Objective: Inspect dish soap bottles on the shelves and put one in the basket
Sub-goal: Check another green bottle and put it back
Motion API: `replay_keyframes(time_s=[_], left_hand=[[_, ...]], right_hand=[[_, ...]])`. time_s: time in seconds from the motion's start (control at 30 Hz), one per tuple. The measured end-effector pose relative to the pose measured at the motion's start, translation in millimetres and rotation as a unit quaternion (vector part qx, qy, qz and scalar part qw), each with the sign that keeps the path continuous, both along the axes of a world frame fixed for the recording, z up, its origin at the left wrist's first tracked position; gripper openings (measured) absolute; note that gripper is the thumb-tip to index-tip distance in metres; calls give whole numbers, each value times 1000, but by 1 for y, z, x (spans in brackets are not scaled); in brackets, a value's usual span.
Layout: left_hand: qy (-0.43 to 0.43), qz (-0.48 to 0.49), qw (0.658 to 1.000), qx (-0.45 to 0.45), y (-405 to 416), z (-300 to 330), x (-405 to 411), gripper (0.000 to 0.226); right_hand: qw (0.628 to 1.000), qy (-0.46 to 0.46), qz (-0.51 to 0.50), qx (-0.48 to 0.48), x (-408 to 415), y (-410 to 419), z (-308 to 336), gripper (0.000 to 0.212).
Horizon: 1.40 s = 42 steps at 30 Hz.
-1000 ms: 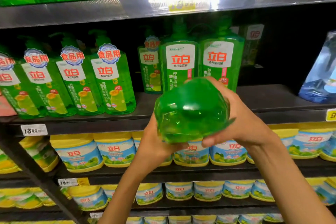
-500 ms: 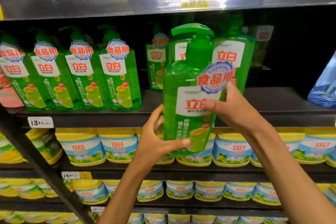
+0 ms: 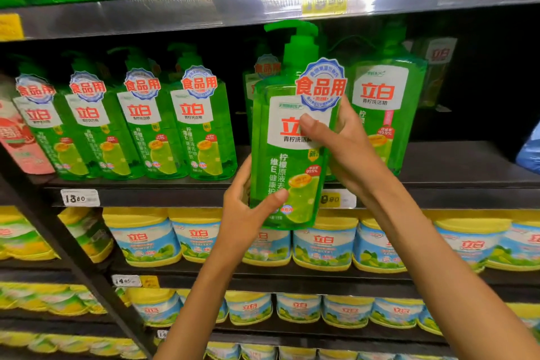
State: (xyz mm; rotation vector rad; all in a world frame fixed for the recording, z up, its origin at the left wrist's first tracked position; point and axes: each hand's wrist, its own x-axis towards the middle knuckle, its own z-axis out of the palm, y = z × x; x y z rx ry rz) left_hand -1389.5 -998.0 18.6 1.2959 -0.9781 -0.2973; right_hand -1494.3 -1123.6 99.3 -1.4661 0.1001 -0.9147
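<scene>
I hold a green pump bottle of dish soap (image 3: 287,161) upright in front of the middle shelf, its white and red label facing me. My left hand (image 3: 248,213) grips its lower left side, thumb across the front. My right hand (image 3: 342,140) clasps its upper right side, thumb on the label. A round blue and red tag hangs at the bottle's neck. No basket is in view.
More green soap bottles (image 3: 201,126) stand in a row at the left on the dark middle shelf (image 3: 146,196), with one more green bottle (image 3: 382,114) just right of my hands. Yellow-lidded tubs (image 3: 143,240) fill the lower shelves. A dark slanted post (image 3: 67,242) crosses the lower left.
The bottle went from bottom-facing-me to upright with its label toward me. Both hands stayed on it and the view came closer to the shelf.
</scene>
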Motion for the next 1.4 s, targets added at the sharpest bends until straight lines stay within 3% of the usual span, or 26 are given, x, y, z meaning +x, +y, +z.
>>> replay_keyframes(time_s=[0.17,0.3,0.4,0.47,0.57,0.67,0.77,1.0,1.17,1.27,1.4], left_hand=[[1,34,999,17,-8,-2,27,82],[14,53,998,23,-15,-11,48,87],[31,63,997,33,-21,-19,56,90],[35,83,995,40,-25,-21,60,97],[5,118,992,53,-32,-20,61,99],[-89,180,976,85,-36,-25,57,91],[-198,300,930,78,-38,-26,52,85],[-144,316,938,-1,-52,-23,41,75],[-203,409,888,52,-70,-21,30,59],[-264,413,865,108,-76,-27,31,66],[-290,410,848,167,-77,-26,42,93]], right_hand=[[995,26,15,-100,22,-6,10,67],[991,52,22,-120,41,-10,4,73],[991,55,-3,-124,53,-11,0,75],[981,61,-43,-179,59,-12,0,70],[940,83,-137,-300,67,-13,0,63],[919,102,-193,-329,66,-10,0,70],[844,83,-319,-423,61,-11,0,69],[752,119,-460,-457,77,-17,4,67],[687,162,-481,-519,87,-27,1,91],[664,173,-489,-539,86,-31,-2,102],[646,180,-527,-522,95,-26,-2,98]])
